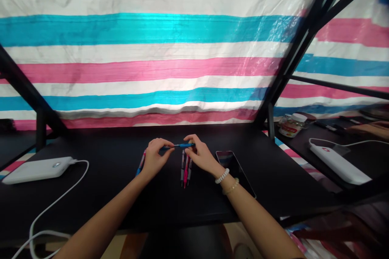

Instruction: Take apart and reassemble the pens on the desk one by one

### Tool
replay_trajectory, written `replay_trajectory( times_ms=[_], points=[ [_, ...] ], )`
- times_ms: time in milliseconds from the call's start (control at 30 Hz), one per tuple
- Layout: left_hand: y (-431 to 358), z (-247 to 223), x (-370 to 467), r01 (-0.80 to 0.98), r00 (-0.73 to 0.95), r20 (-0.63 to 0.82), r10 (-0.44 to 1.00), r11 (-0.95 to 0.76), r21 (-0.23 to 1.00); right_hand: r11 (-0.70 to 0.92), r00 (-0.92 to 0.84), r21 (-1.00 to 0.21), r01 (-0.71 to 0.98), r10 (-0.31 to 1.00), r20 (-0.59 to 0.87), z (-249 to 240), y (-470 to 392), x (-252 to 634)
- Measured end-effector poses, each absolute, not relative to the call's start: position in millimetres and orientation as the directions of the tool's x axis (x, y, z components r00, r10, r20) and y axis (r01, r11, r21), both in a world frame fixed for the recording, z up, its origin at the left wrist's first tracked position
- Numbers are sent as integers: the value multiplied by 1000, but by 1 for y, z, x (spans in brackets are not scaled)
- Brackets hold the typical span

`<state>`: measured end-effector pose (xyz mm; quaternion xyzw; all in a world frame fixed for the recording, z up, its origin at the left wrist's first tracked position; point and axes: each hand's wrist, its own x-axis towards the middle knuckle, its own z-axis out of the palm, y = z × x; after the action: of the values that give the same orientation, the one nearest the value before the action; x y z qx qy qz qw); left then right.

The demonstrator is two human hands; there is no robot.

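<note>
A blue pen is held level between my two hands above the black table. My left hand pinches its left part between thumb and fingers. At its right end, the fingers of my right hand close round it. Below the hands, several pens lie side by side, a pink one among grey-gripped ones, their upper ends partly behind my right hand. More pens, pink and blue, lie just left of my left hand and are partly covered by it.
A phone lies under my right wrist. On the left is a white power bank with a cable. A neighbouring table at right holds a jar and another power bank. Black frame bars rise between the tables.
</note>
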<state>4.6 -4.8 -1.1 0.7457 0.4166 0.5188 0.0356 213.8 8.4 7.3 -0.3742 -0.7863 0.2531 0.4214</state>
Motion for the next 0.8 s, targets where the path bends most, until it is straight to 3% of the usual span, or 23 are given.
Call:
replay_trajectory(
  times_ms=[433,800],
  points=[
    [-4,-3,4,588,118,741,662,-648,485,538,-307,-715,448,843,442,6,11,217],
    [-4,-1,2,606,67,737,673,-614,505,544,-293,-740,395,838,460,9,13,217]
  ],
)
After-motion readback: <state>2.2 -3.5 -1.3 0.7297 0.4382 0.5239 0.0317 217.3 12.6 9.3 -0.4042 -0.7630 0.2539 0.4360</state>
